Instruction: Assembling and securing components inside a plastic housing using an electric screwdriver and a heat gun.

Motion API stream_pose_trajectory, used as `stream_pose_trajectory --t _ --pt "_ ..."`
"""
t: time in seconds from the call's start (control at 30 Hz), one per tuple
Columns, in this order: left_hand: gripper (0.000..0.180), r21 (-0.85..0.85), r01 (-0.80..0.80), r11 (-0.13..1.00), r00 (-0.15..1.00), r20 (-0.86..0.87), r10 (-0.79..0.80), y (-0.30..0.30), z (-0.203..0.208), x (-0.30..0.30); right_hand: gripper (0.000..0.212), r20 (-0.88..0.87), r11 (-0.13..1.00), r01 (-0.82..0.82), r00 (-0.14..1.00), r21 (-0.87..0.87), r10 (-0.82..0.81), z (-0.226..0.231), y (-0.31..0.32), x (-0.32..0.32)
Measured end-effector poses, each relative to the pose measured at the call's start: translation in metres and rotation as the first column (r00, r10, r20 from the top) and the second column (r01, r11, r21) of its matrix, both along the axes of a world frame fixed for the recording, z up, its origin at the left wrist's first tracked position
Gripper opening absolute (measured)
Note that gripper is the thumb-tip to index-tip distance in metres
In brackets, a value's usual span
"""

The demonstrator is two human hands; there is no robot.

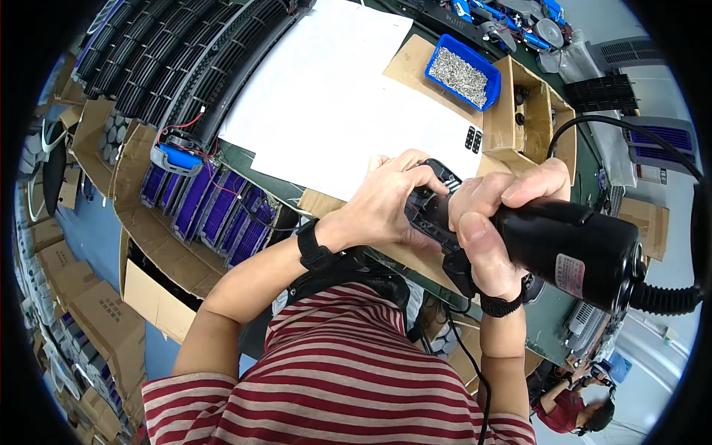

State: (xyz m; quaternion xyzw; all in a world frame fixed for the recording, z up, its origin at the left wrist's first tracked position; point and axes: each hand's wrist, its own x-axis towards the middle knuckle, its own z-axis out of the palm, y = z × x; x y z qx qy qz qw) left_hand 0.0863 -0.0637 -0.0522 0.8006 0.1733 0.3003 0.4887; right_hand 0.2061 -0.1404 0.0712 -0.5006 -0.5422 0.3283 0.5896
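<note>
My right hand [497,211] wraps around a thick black corded electric screwdriver [567,245], its cable end to the right and its nose pointing left. My left hand [386,196] grips a small black plastic housing [430,215], thumb and fingers around its edges. The screwdriver's nose meets the housing between my two hands; the bit's tip is hidden. Beyond my hands, white sheets [319,104] cover much of the bench. Small black pieces with dots [473,139] lie on their right part.
A blue tray [492,90] of small metal screws stands beside an open cardboard box [506,111]. Black slatted grilles [178,55] are stacked at the far left, above a carton [133,185] of purple-faced units. The screwdriver's cable [630,130] arches at right. Another person [567,404] works at lower right.
</note>
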Motion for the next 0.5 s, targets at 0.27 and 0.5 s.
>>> stream_pose_trajectory --t 0.27,0.5 --pt "0.073 -0.02 0.034 0.999 0.999 -0.029 -0.035 0.0 -0.001 -0.004 0.05 -0.325 0.969 0.166 0.941 0.184 -0.099 0.023 -0.018 0.027" --pt "0.075 0.143 0.012 0.99 0.977 -0.213 0.018 -0.018 0.033 -0.025 0.043 0.509 0.658 0.748 0.6 -0.084 -0.618 0.056 -0.122 0.162"
